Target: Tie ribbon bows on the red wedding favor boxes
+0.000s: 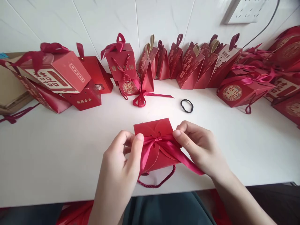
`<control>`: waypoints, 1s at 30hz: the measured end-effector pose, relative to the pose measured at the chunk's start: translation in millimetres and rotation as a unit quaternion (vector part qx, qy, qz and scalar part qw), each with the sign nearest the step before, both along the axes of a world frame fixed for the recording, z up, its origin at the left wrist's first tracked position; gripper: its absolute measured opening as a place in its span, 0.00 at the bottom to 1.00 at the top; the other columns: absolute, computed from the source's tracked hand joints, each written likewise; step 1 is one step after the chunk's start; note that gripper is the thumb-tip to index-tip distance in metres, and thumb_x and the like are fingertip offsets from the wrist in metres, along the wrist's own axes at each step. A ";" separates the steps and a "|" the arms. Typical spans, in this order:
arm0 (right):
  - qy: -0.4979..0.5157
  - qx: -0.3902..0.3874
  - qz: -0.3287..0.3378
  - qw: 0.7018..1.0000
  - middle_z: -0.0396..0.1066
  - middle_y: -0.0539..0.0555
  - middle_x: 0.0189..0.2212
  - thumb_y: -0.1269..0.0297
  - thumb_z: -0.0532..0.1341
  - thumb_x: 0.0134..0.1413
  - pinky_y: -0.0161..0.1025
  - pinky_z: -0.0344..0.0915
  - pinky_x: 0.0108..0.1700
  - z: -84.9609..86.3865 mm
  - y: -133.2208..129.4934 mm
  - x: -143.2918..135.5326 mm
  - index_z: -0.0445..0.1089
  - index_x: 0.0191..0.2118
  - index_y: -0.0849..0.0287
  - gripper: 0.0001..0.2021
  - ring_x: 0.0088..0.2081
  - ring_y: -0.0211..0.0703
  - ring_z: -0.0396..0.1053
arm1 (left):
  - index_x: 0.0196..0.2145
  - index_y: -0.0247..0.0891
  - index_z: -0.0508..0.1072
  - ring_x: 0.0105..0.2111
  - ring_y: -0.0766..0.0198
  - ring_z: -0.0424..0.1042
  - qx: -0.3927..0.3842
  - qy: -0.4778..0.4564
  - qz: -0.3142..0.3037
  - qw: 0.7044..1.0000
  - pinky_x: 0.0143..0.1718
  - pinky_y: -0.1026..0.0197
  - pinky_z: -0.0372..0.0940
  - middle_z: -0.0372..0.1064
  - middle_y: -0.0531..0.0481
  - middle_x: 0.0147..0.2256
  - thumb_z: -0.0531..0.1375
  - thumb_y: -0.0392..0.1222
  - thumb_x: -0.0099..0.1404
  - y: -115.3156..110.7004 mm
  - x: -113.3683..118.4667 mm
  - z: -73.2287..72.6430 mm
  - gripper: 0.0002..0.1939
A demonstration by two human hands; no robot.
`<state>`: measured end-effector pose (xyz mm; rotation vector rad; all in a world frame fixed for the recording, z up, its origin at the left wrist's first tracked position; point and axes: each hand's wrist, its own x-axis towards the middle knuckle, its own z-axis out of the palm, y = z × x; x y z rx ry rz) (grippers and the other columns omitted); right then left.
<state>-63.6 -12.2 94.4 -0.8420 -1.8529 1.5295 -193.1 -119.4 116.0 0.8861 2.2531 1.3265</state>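
A red gift box [150, 126] sits on the white table in front of me, its top closed by overlapping curved flaps. Across that top runs a crimson ribbon [187, 161], knotted in a bow at the middle, with a tail trailing to the lower right. My left hand [124, 159] pinches the ribbon on the left of the knot between thumb and finger. On the other side, my right hand [199, 145] pinches it too. A twisted dark red cord handle [159, 185] hangs from the near side of the box onto the table.
Behind stand several red boxes [192, 67] with ribbon loops, along the tiled wall. More boxes [61, 72] are stacked at left, others [243, 90] at right. A loose ribbon bow [140, 100] and a black hair tie [187, 106] lie beyond my box. A cardboard box [14, 90] is far left.
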 end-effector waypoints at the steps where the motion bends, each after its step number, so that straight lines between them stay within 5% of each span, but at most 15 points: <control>1: 0.010 -0.007 -0.007 1.000 0.56 0.46 0.19 0.48 0.57 0.59 0.31 0.52 0.21 -2.2 -1.9 0.0 0.59 0.25 0.58 0.20 0.20 0.32 0.52 | 0.22 0.41 0.59 0.16 0.70 0.54 0.000 -0.001 0.009 1.000 0.16 0.68 0.51 0.52 0.58 0.16 0.53 0.54 0.65 -0.3 2.2 0.2 0.19; 8: 0.063 -0.045 -0.018 0.997 0.54 0.44 0.17 0.52 0.57 0.61 0.29 0.51 0.19 -8.6 -5.5 -1.5 0.59 0.25 0.58 0.18 0.18 0.30 0.51 | 0.21 0.40 0.56 0.16 0.71 0.47 0.021 -0.013 0.048 0.999 0.15 0.69 0.47 0.45 0.58 0.17 0.52 0.49 0.66 0.2 4.8 -3.3 0.17; 15: 0.086 -0.152 0.009 0.985 0.53 0.43 0.15 0.50 0.58 0.59 0.30 0.49 0.19 -9.4 2.2 1.6 0.58 0.24 0.57 0.19 0.17 0.30 0.52 | 0.20 0.40 0.54 0.17 0.70 0.44 0.036 -0.112 0.019 0.993 0.15 0.68 0.46 0.42 0.57 0.19 0.54 0.50 0.63 -1.0 -4.9 -10.1 0.19; 21: 0.063 -0.124 0.031 0.990 0.53 0.44 0.15 0.46 0.57 0.59 0.31 0.53 0.22 -6.1 4.0 4.2 0.56 0.22 0.58 0.23 0.18 0.31 0.54 | 0.19 0.40 0.51 0.19 0.69 0.46 0.043 -0.138 -0.040 0.989 0.17 0.65 0.45 0.43 0.55 0.19 0.52 0.54 0.62 1.9 -14.0 -9.4 0.22; 30: 0.027 -0.102 0.005 0.994 0.53 0.44 0.16 0.48 0.60 0.57 0.30 0.47 0.20 -4.8 0.3 -1.9 0.56 0.20 0.59 0.23 0.19 0.30 0.48 | 0.17 0.38 0.53 0.18 0.72 0.46 0.081 -0.097 -0.015 0.992 0.18 0.68 0.46 0.43 0.57 0.17 0.57 0.44 0.61 4.6 -7.1 -6.9 0.19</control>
